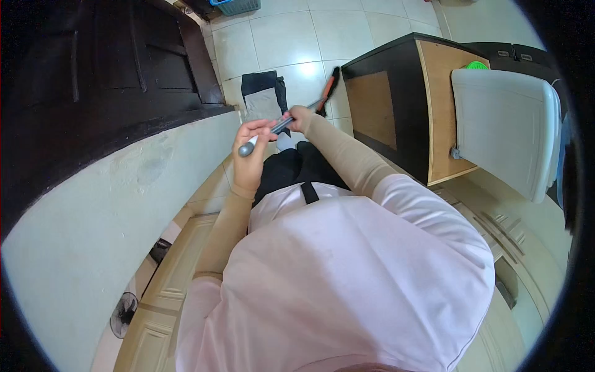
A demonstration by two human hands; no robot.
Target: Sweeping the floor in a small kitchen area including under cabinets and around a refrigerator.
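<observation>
A broom crosses in front of my body at a slant, with its grey handle (282, 124) passing through both hands. Near the rounded top end of the handle, my left hand (251, 153) holds it between thumb and fingers. My right hand (301, 119) grips the shaft lower down. Beyond that hand, the orange broom head (328, 88) with dark bristles is at the floor beside a dark cabinet (409, 93). A folded black and grey cloth or mat (262, 100) lies on the tiles just past my hands. Part of a white-covered foot (285, 142) shows below the handle.
A dark wooden door (107, 60) and a pale wall (116, 186) run along the left. On the right, a white plastic container or lid (504, 125) stands against the cabinet's light wood panel. A blue-grey basket (239, 6) sits on the tiled floor (283, 37) at the far end.
</observation>
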